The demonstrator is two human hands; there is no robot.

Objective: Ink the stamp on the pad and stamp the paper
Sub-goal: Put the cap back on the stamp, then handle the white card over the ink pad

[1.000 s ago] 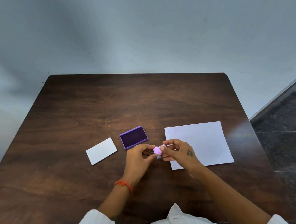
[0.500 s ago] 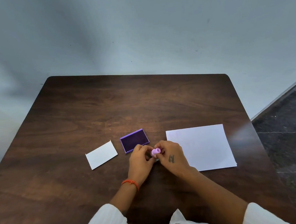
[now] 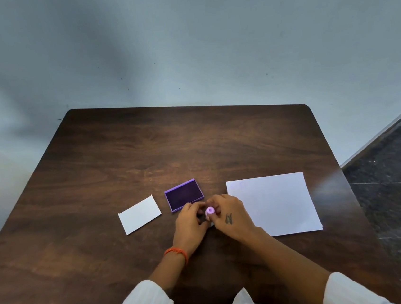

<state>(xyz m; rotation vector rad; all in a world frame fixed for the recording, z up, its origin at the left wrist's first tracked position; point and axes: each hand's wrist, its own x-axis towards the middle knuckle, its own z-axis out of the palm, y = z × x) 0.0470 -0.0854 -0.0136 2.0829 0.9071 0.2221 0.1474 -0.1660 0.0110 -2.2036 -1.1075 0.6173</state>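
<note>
A small pink stamp is pinched between the fingertips of my left hand and my right hand, just above the dark wooden table. Only its round pink top shows; the rest is hidden by my fingers. An open purple ink pad lies just beyond my left hand, its near corner touching my fingers. A white sheet of paper lies flat to the right, its near left part under my right hand.
A small white card, possibly the pad's lid, lies left of the ink pad. The table's right edge borders a dark tiled floor. A grey wall rises behind the far edge.
Both hands stay together on the stamp. The stamp has turned so that its round top faces up, and my right hand has rolled over it.
</note>
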